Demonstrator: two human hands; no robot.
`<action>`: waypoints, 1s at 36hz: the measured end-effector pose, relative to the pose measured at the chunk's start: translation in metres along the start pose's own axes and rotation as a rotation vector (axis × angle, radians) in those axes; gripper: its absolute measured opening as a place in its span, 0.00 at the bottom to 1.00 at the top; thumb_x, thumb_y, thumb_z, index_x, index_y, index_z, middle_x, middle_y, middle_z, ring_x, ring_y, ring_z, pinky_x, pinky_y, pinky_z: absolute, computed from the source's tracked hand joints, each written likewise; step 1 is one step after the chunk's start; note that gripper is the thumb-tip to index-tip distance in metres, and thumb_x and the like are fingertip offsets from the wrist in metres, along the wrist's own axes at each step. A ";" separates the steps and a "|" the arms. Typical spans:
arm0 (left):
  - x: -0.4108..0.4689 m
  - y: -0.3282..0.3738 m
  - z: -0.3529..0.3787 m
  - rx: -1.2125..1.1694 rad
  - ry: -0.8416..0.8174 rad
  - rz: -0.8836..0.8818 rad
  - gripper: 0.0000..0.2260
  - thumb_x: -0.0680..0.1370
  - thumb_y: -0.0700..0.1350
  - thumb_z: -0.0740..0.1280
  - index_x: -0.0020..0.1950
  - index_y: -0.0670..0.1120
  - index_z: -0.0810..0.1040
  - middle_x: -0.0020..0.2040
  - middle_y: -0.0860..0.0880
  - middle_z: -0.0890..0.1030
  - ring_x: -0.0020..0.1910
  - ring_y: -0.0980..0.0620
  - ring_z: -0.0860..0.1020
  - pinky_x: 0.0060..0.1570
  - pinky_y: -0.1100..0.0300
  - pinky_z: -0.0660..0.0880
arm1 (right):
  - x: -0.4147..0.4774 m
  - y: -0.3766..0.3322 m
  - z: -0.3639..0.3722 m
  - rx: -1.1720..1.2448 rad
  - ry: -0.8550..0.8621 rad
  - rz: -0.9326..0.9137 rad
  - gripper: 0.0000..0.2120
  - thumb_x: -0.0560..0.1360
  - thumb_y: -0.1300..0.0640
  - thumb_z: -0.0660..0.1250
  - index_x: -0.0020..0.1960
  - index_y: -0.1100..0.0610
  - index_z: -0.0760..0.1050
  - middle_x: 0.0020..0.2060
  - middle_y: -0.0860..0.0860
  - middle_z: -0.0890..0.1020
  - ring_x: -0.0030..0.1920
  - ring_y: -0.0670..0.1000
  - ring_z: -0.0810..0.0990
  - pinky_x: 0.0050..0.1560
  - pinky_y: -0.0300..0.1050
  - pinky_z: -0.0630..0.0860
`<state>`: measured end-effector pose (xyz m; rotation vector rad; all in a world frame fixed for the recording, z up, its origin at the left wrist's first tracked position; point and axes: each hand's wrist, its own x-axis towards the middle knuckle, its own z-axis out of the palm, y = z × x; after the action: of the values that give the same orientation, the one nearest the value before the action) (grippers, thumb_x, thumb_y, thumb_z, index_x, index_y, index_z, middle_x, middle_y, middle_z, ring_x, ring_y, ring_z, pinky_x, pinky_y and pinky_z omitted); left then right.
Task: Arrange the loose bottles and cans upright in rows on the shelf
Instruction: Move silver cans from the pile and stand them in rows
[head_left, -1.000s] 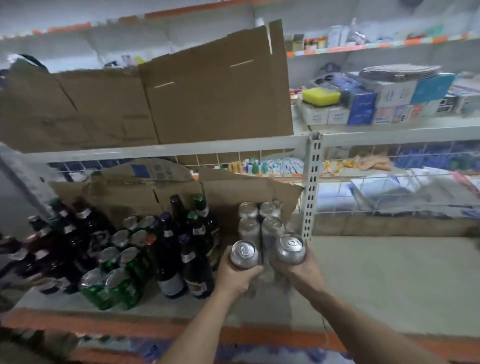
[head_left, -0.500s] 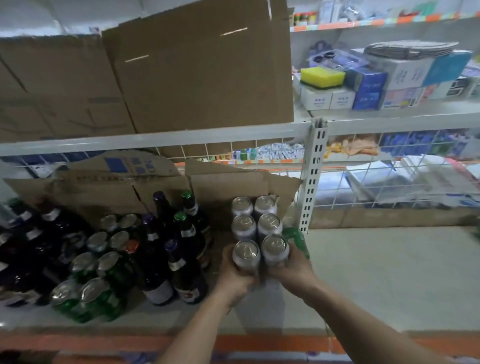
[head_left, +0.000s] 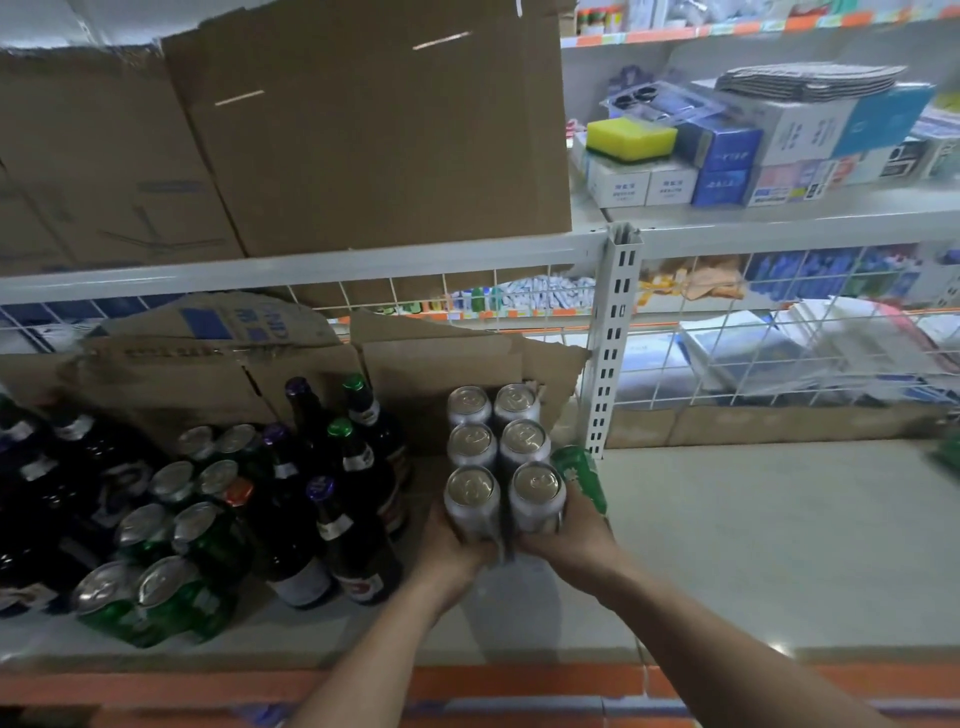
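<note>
Several silver cans stand upright in two rows on the pale shelf (head_left: 753, 545). My left hand (head_left: 451, 551) grips the front left silver can (head_left: 471, 501). My right hand (head_left: 569, 540) grips the front right silver can (head_left: 537, 496), which touches its neighbour. A green can (head_left: 581, 475) lies tilted just right of that can, against my right hand. Left of the silver cans stand dark bottles (head_left: 343, 525) with green and purple caps, and rows of green cans (head_left: 156, 597).
A white slotted upright post (head_left: 613, 343) rises just behind and right of the silver cans. Torn cardboard (head_left: 447, 364) lines the back. Wire mesh (head_left: 779, 353) backs the shelf on the right. An orange strip (head_left: 519, 686) runs along the shelf's front edge.
Both hands pushed their silver cans forward and together, up behind the standing rows. The view shifted so the bottles sit further left. The green can came into sight beside my right hand.
</note>
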<state>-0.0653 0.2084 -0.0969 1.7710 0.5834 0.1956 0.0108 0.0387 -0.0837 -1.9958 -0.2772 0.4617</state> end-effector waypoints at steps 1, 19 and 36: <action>0.001 -0.004 -0.001 0.009 0.001 -0.004 0.31 0.55 0.46 0.80 0.58 0.54 0.78 0.53 0.54 0.86 0.54 0.55 0.84 0.54 0.45 0.82 | 0.004 0.003 0.000 -0.060 0.004 0.007 0.42 0.53 0.47 0.85 0.64 0.46 0.75 0.59 0.45 0.82 0.61 0.48 0.81 0.56 0.45 0.81; -0.025 -0.003 0.007 0.107 0.046 -0.121 0.35 0.65 0.35 0.79 0.66 0.47 0.65 0.56 0.54 0.79 0.56 0.54 0.79 0.48 0.71 0.76 | 0.028 0.016 -0.041 -0.299 0.053 0.247 0.33 0.71 0.44 0.72 0.72 0.49 0.62 0.59 0.61 0.75 0.61 0.65 0.74 0.64 0.57 0.74; -0.086 0.036 0.074 0.247 0.088 0.068 0.09 0.68 0.50 0.73 0.39 0.54 0.73 0.34 0.55 0.76 0.32 0.61 0.72 0.36 0.63 0.71 | 0.000 0.038 -0.111 -0.198 0.160 0.085 0.18 0.76 0.52 0.72 0.64 0.53 0.74 0.41 0.49 0.80 0.39 0.49 0.79 0.33 0.42 0.71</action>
<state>-0.0974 0.0972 -0.0696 2.0312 0.6325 0.2581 0.0587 -0.0675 -0.0727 -2.2312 -0.1425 0.3353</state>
